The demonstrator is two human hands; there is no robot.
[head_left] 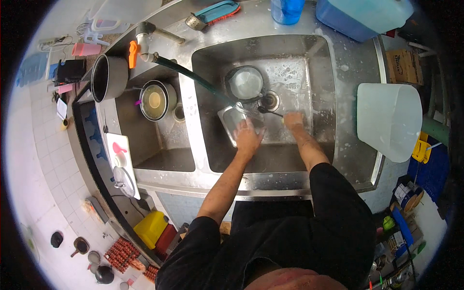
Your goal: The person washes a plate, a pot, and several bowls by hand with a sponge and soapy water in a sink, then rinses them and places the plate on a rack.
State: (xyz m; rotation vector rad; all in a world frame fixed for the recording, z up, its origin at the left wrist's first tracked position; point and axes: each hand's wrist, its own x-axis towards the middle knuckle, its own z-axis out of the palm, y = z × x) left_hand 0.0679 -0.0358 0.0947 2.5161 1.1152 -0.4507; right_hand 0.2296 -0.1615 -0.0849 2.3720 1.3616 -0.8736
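Note:
In the large sink basin (pixel 270 157), a rectangular metal tray or lid (pixel 227 118) lies tilted below the end of a green hose (pixel 198 82). My left hand (pixel 248 137) rests on that piece with its fingers spread; part of it is hidden under the hand. My right hand (pixel 293 121) is closed around the handle of a dark utensil (pixel 273 113) that looks like a small ladle or spoon. Its round head lies near the drain (pixel 269 101). Just beyond, a dark-rimmed pot or bowl (pixel 246 83) holds cloudy water.
A smaller basin at left holds a pot (pixel 164 107); a deep pot (pixel 109 79) stands on its edge. A white board (pixel 126 150) carries a lid. Right of the sink stands a translucent tub (pixel 389 121). A blue cup (pixel 287 10) and a blue-handled brush (pixel 217 12) sit behind.

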